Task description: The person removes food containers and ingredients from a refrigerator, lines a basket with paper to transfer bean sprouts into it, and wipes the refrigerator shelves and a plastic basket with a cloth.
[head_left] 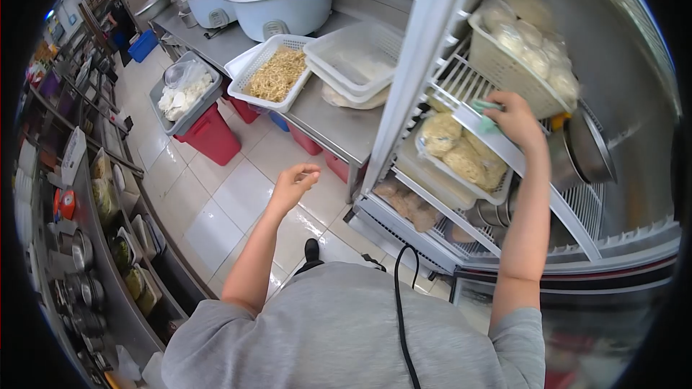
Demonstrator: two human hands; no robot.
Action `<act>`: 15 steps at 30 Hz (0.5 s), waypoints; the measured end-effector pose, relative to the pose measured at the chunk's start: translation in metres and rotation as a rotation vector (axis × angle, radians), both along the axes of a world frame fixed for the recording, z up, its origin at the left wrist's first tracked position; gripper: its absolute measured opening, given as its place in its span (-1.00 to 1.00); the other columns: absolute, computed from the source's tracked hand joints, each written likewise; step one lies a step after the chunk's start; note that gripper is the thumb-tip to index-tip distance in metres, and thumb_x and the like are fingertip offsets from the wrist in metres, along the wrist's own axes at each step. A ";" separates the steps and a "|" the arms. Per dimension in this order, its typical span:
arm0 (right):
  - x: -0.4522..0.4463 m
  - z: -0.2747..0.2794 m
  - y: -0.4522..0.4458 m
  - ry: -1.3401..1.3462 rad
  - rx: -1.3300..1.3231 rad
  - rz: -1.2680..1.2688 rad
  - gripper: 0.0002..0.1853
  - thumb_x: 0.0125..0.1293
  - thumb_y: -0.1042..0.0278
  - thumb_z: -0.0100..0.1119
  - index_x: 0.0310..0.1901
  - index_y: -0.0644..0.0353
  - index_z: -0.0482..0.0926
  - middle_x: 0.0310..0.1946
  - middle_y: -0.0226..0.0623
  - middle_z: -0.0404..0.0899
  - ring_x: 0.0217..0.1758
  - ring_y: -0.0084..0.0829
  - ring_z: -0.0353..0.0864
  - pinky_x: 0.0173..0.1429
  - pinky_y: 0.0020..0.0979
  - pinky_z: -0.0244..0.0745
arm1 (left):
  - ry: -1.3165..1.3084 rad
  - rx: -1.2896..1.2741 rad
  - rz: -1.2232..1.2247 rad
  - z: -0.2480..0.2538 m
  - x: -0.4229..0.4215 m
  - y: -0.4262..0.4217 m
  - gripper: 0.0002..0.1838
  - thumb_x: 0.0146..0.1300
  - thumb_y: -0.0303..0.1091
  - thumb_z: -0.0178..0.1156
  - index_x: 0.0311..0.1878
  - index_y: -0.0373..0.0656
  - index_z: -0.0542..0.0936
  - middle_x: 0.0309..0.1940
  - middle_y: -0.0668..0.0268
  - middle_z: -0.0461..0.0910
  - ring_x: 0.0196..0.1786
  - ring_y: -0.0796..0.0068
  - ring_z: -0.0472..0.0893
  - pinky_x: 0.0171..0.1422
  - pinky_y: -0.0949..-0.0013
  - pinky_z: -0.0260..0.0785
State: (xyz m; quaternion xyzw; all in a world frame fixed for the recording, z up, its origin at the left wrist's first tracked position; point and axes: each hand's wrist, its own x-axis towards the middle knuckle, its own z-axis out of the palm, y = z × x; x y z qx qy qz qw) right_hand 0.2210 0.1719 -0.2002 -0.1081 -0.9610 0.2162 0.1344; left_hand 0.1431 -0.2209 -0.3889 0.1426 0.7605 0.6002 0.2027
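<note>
My right hand (pixel 515 121) is closed on a green cloth (pixel 484 115), which it presses against the white front edge of a wire shelf (pixel 468 72) inside an open fridge. Just above that hand, a cream basket (pixel 512 68) full of bagged pale food stands on the same shelf. Below it, a white tray (pixel 497 194) carries clear bags of yellowish noodle-like food (pixel 461 151). My left hand (pixel 294 181) hangs in the air over the tiled floor, fingers loosely bent and apart, with nothing in it.
Metal pots (pixel 587 144) stand deeper in the fridge. On the steel counter (pixel 346 126) are stacked white bins (pixel 353 57), a basket of brown shreds (pixel 277 72) and large rice cookers (pixel 277 3). Red bins (pixel 213 137) are on the floor. Loaded shelving (pixel 130 245) runs along the left.
</note>
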 end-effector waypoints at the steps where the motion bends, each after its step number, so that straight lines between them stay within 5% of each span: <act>1: 0.005 0.015 -0.006 -0.090 -0.174 0.005 -0.81 0.07 0.45 0.16 -0.25 0.26 0.58 -0.31 -0.24 0.59 -0.28 -0.39 0.56 -0.13 -0.42 0.41 | -0.004 0.002 0.000 -0.004 -0.010 -0.010 -0.68 0.19 -0.24 0.15 -0.06 -0.25 0.52 -0.18 0.29 0.56 -0.17 0.52 0.54 -0.12 0.46 0.37; 2: 0.009 0.020 -0.008 0.038 -0.405 0.008 -0.80 0.10 0.47 0.13 -0.22 0.28 0.56 -0.36 -0.35 0.60 -0.33 -0.57 0.54 -0.20 -0.52 0.41 | -0.010 0.023 0.028 -0.009 -0.020 -0.020 -0.69 0.18 -0.25 0.16 -0.08 -0.25 0.53 -0.24 0.28 0.57 -0.20 0.51 0.55 -0.16 0.46 0.38; 4: 0.017 0.035 -0.042 0.328 -0.827 0.095 -0.80 0.15 0.53 0.06 -0.17 0.32 0.52 -0.35 -0.35 0.59 -0.29 -0.59 0.56 -0.21 -0.54 0.46 | -0.017 0.048 0.051 -0.015 -0.046 -0.038 -0.70 0.17 -0.26 0.17 -0.10 -0.24 0.55 -0.29 0.27 0.58 -0.23 0.49 0.56 -0.20 0.46 0.39; 6: 0.010 0.018 -0.086 0.192 -0.932 0.258 -0.81 0.15 0.56 0.05 -0.18 0.30 0.53 -0.33 -0.34 0.59 -0.28 -0.55 0.58 -0.19 -0.53 0.49 | -0.002 0.042 0.069 -0.020 -0.068 -0.059 -0.71 0.17 -0.27 0.16 -0.12 -0.25 0.55 -0.32 0.26 0.58 -0.23 0.49 0.57 -0.22 0.46 0.38; 8: -0.032 -0.017 -0.135 -0.122 -0.623 0.524 -0.81 0.13 0.45 0.15 -0.19 0.24 0.55 -0.35 -0.29 0.59 -0.27 -0.48 0.55 -0.16 -0.50 0.44 | 0.005 0.019 0.062 -0.017 -0.087 -0.075 -0.72 0.17 -0.27 0.16 -0.13 -0.25 0.56 -0.34 0.27 0.59 -0.24 0.50 0.57 -0.21 0.46 0.38; 10: -0.080 -0.076 -0.169 -0.216 -0.436 0.469 -0.78 0.05 0.38 0.19 -0.23 0.22 0.58 -0.31 -0.12 0.55 -0.22 -0.29 0.54 -0.11 -0.39 0.42 | 0.013 -0.001 0.054 -0.018 -0.103 -0.087 -0.73 0.17 -0.27 0.16 -0.14 -0.25 0.56 -0.35 0.27 0.59 -0.25 0.51 0.56 -0.21 0.46 0.37; 12: -0.124 -0.131 -0.186 -0.156 -0.016 0.117 -0.82 0.05 0.43 0.13 -0.28 0.26 0.57 -0.18 -0.07 0.52 -0.12 -0.19 0.52 -0.01 -0.26 0.42 | 0.008 -0.013 0.053 -0.025 -0.114 -0.099 -0.75 0.17 -0.28 0.16 -0.15 -0.23 0.57 -0.37 0.28 0.59 -0.29 0.55 0.54 -0.21 0.47 0.36; 15: -0.184 -0.255 -0.184 -0.229 0.285 -0.031 -0.81 0.06 0.46 0.08 -0.26 0.30 0.54 -0.05 -0.03 0.46 -0.01 -0.07 0.48 0.06 -0.20 0.42 | 0.004 -0.033 -0.004 -0.033 -0.120 -0.107 -0.76 0.16 -0.29 0.17 -0.16 -0.21 0.58 -0.39 0.29 0.59 -0.34 0.58 0.51 -0.22 0.49 0.35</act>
